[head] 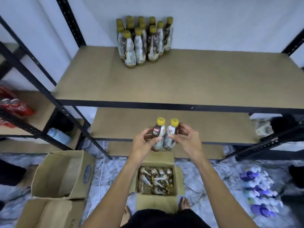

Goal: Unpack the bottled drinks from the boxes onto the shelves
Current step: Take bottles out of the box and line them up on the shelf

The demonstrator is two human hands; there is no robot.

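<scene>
Facing tan shelf (164, 83), white wall (213, 22), marbled floor (205, 170), left hand (144, 144) gripping left bottle (156, 131), right hand (186, 139) gripping right bottle (171, 131).

The left bottle (157, 134) of the raised pair has a red band that seems to read "KOPIKO", above a large "78C". The right bottle (171, 134), at its 3 o'clock, shows the same "78C", tilted and blurred. At 8 o'clock, the open box (81, 188) bears a blue round logo, unreadable.

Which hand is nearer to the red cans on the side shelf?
Left. The left hand, gripping one yellow-capped bottle, is right of the red cans; the right hand, gripping the other bottle, sits farther right, beyond both bottles.
</scene>
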